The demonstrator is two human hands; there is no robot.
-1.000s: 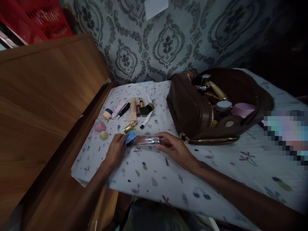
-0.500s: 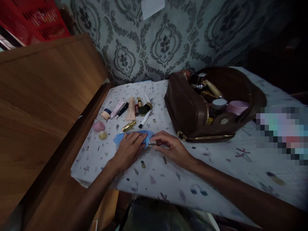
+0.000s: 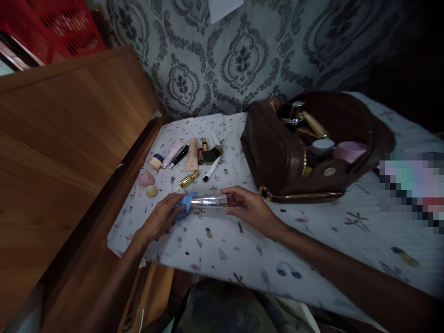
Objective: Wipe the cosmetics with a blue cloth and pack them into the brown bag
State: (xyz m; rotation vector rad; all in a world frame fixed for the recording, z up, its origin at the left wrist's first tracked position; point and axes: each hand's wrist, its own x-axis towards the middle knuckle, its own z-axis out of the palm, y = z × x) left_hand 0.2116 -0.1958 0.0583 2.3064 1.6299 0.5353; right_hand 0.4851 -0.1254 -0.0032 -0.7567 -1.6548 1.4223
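Observation:
Between my two hands lies a shiny silver tube (image 3: 208, 200), held level just over the patterned cover. My right hand (image 3: 255, 212) pinches its right end between thumb and fingers. A crumpled blue cloth (image 3: 187, 203) is bunched in my left hand (image 3: 157, 219) and wraps the tube's left end. Just beyond the cloth is a gold tube (image 3: 189, 179). Past it lie a peach squeeze tube (image 3: 192, 155), a black tube (image 3: 179, 156), a pale pink tube (image 3: 172, 154) and a white-handled brush (image 3: 212, 168).
An open brown bag (image 3: 277, 157) full of cosmetics stands at the right. Near the left edge sit a pink sponge (image 3: 146, 178) and a small yellowish round item (image 3: 151, 191). A wooden panel (image 3: 69, 138) rises at the left, and a patterned wall (image 3: 243, 60) stands behind.
My left hand and the blue cloth have slid left along the silver tube, leaving its middle uncovered. The right hand stays at the right end. The view has shifted slightly.

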